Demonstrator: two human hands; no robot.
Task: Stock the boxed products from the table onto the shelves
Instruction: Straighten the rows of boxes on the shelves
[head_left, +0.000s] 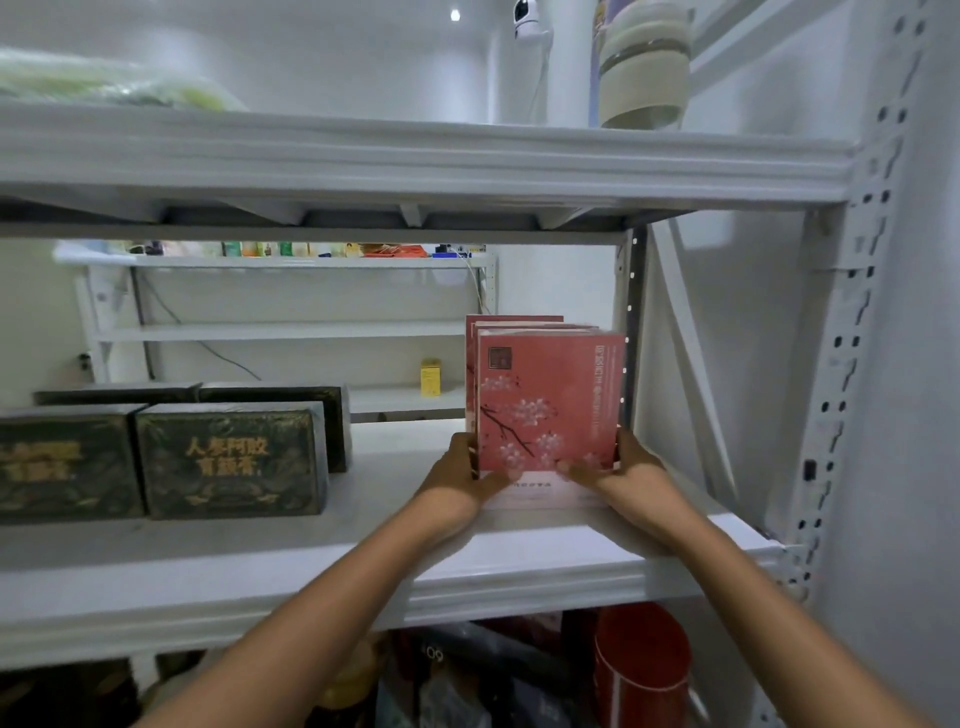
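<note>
A red box with white blossom print (550, 400) stands upright on the white middle shelf (395, 525), at its right end. Two more red boxes (514, 323) stand right behind it. My left hand (462, 475) grips the front box's lower left edge, and my right hand (623, 470) grips its lower right edge. Both thumbs lie across the box's white bottom band. Several dark green boxes with gold lettering (231, 460) sit on the same shelf to the left.
The upper shelf (415, 161) hangs close above and bears a beige wrapped roll (644, 67) and a green bag (104, 78). The perforated upright (841, 395) stands on the right. A red cylinder (644, 670) sits below. Bare shelf surface lies between the green and red boxes.
</note>
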